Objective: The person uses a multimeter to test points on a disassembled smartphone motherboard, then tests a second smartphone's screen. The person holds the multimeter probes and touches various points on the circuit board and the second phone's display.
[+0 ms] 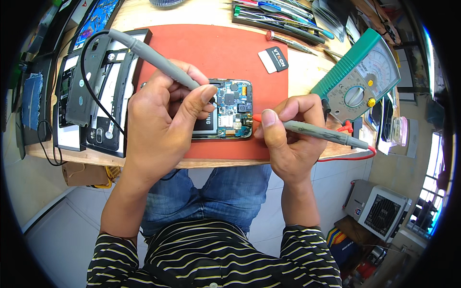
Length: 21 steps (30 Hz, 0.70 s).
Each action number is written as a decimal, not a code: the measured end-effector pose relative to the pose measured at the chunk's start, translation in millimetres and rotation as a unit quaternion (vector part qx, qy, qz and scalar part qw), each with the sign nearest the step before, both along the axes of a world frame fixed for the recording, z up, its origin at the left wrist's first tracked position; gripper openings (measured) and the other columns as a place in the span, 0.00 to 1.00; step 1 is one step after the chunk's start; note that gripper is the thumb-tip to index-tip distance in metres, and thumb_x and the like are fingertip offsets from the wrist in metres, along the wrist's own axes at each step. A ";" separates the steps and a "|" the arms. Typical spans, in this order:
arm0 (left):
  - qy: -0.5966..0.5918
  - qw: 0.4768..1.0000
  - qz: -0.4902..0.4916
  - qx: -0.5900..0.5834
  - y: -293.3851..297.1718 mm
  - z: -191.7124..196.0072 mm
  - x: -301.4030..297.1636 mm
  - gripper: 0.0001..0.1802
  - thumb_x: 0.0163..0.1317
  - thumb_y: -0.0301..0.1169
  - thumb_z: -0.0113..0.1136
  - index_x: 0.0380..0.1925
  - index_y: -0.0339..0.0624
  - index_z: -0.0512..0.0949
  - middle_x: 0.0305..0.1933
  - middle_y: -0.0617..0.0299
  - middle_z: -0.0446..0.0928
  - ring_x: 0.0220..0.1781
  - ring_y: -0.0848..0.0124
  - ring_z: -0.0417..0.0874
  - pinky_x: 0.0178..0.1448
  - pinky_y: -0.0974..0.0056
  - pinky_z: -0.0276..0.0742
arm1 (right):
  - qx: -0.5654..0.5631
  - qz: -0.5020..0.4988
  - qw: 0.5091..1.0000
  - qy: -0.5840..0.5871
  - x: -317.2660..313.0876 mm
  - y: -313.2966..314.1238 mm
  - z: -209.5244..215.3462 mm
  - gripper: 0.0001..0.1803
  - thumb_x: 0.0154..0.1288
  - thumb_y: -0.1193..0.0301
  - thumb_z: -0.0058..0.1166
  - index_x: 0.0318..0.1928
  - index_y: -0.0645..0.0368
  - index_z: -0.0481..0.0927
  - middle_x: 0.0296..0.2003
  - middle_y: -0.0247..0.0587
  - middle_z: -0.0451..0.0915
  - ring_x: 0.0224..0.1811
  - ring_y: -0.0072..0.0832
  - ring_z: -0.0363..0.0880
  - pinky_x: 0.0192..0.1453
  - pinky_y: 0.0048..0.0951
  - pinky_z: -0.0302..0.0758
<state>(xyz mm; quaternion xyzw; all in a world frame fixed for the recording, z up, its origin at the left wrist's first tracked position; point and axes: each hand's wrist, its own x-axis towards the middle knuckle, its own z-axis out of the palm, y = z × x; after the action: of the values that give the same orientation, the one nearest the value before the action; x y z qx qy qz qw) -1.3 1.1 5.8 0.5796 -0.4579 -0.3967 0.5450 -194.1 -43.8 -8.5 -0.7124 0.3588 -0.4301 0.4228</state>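
Observation:
An opened smartphone [230, 98] lies on a red mat, its circuit board, camera module and battery [205, 126] exposed. My left hand [165, 113] grips a grey test probe [152, 58] with a black lead, its tip end over the board and partly hidden by my thumb. In my right hand [295, 137] is a second grey test probe [326, 134], whose red tip end points at the board's right edge. Whether either tip touches the board I cannot tell. A green and grey analog multimeter [357, 79] leans at the right, with the red lead running toward it.
Phone covers and frames [86, 81] fill a tray at the left. Tweezers and other tools lie in a black holder [278, 17] at the back. A black and white card [272, 60] and a screwdriver [290, 42] lie beyond the phone on the red mat [192, 45] and the wooden table.

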 end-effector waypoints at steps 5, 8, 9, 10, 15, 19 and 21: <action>0.002 1.000 -0.003 -0.003 0.1 -1.0 0.6 0.08 0.69 0.26 0.59 0.42 0.33 0.73 0.33 0.61 0.78 0.34 0.78 0.83 0.39 0.77 0.81 | 0.009 0.004 1.000 -0.001 0.0 0.3 1.4 0.11 0.66 0.83 0.54 0.38 0.60 0.64 0.26 0.37 0.74 0.23 0.18 0.77 0.30 0.19 0.79; -0.003 1.000 -0.007 -0.008 -0.1 -1.3 0.8 0.08 0.69 0.26 0.59 0.42 0.33 0.73 0.33 0.62 0.78 0.34 0.78 0.83 0.39 0.77 0.81 | -0.001 0.003 1.000 -0.002 0.8 -0.2 0.8 0.11 0.66 0.83 0.54 0.38 0.60 0.64 0.26 0.37 0.74 0.22 0.18 0.77 0.29 0.19 0.78; 0.007 1.000 -0.003 -0.001 0.0 -1.3 0.5 0.08 0.69 0.26 0.59 0.42 0.33 0.73 0.33 0.62 0.78 0.34 0.79 0.83 0.39 0.77 0.81 | 0.016 -0.007 1.000 0.012 -0.1 1.6 2.1 0.11 0.66 0.83 0.54 0.38 0.60 0.64 0.26 0.37 0.74 0.22 0.18 0.77 0.29 0.19 0.78; 0.010 1.000 -0.003 -0.005 -0.1 -1.5 0.2 0.08 0.69 0.26 0.59 0.42 0.33 0.73 0.33 0.62 0.78 0.34 0.79 0.83 0.39 0.77 0.81 | 0.014 -0.006 1.000 -0.003 0.3 1.9 1.8 0.11 0.66 0.83 0.54 0.38 0.60 0.64 0.26 0.37 0.75 0.23 0.18 0.77 0.29 0.19 0.77; -0.012 1.000 -0.005 0.003 0.8 -1.6 1.8 0.08 0.69 0.26 0.59 0.42 0.34 0.73 0.33 0.61 0.78 0.34 0.78 0.83 0.39 0.77 0.81 | 0.014 -0.013 1.000 -0.017 1.2 1.6 1.5 0.11 0.66 0.82 0.55 0.38 0.59 0.64 0.24 0.37 0.75 0.22 0.19 0.75 0.27 0.19 0.75; -0.007 1.000 -0.010 -0.017 -0.3 -1.7 1.4 0.08 0.68 0.25 0.60 0.42 0.33 0.73 0.33 0.61 0.78 0.34 0.78 0.84 0.39 0.76 0.82 | 0.022 -0.010 0.999 -0.026 1.5 1.7 1.8 0.11 0.67 0.82 0.55 0.38 0.59 0.64 0.23 0.37 0.74 0.21 0.19 0.75 0.27 0.19 0.75; -0.015 1.000 -0.009 -0.011 -0.2 -1.8 1.6 0.08 0.68 0.25 0.60 0.42 0.33 0.73 0.33 0.61 0.78 0.34 0.78 0.84 0.39 0.76 0.82 | 0.015 -0.009 0.999 -0.033 2.0 2.0 1.4 0.11 0.67 0.82 0.55 0.38 0.58 0.64 0.23 0.37 0.74 0.21 0.19 0.74 0.27 0.19 0.75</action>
<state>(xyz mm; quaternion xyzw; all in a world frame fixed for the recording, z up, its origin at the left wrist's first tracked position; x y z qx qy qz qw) 0.3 0.8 4.0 0.5752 -0.4757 -0.3876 0.5409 -192.0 -41.8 -7.1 -0.6879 0.3581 -0.4516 0.4411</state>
